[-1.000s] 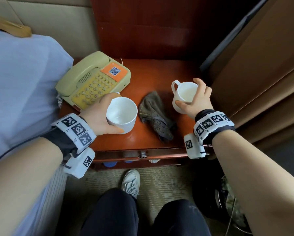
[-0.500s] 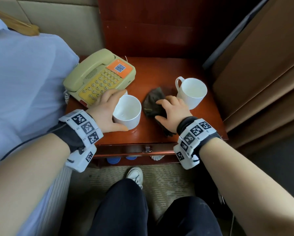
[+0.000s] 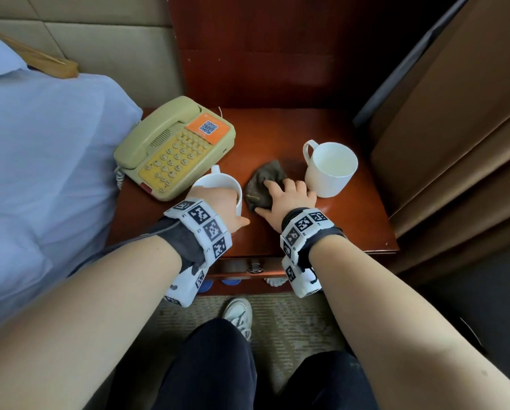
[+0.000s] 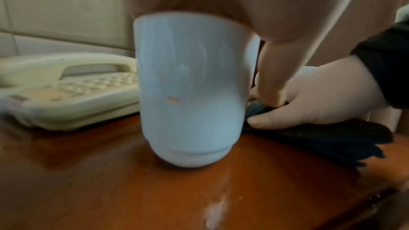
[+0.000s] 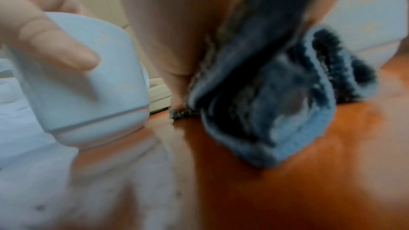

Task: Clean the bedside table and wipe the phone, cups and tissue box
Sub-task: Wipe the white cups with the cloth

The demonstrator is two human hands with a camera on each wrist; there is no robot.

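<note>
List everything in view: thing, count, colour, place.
bedside table: 1, reddish-brown wood, centre, between bed and wall panel
phone: 1, beige with yellow keypad and orange label, back left of the table
held cup: 1, white, front left of the table, in front of the phone
free cup: 1, white, right side of the table, upright, handle to the left
cloth: 1, dark grey-brown, crumpled between the two cups
bedding: 1, pale blue, left of the table
shoe: 1, white, on the floor below the table
left hand: 1, grip round the held cup
right hand: 1, on the cloth, thumb pinching its near edge
</note>
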